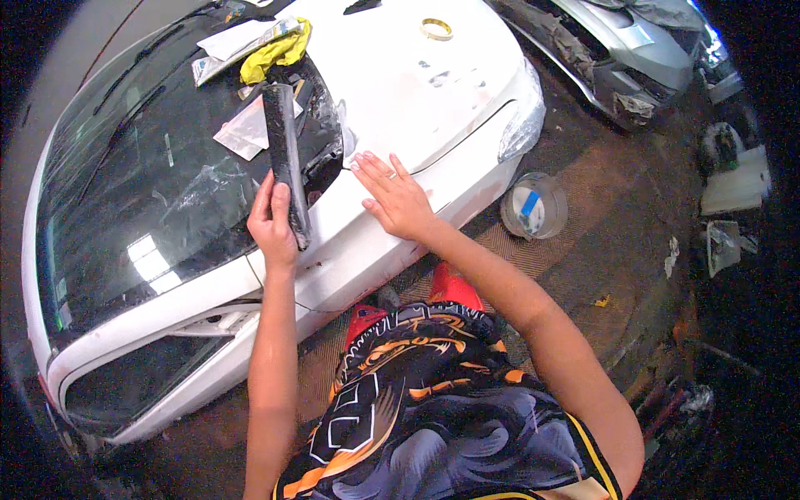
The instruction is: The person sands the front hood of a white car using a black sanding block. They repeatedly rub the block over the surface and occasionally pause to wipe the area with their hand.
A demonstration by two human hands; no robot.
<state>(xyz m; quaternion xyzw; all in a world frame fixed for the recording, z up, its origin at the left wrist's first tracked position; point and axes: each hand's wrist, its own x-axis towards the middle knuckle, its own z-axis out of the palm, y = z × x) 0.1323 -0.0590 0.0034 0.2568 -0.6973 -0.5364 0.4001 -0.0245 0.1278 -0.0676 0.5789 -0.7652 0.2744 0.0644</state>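
My left hand (273, 223) is closed around the lower part of a long black block (283, 137), perhaps a sanding block, held up over the base of the windshield. My right hand (398, 200) lies flat, fingers stretched out, on the white car's body (358, 221) beside the rear corner of the hood (400, 92). A greyish patch (348, 137) shows on the paint just beyond its fingertips. Behind the black block, sheets of paper (243, 132) rest near the windshield's lower edge. The underside of the block is hidden.
A yellow cloth (279, 52) and a folded white packet (233, 46) lie by the wipers. A roll of tape (436, 30) sits on the hood. On the floor at right stands a clear bucket (533, 206) with something blue inside. Another car (629, 42) is at the far right.
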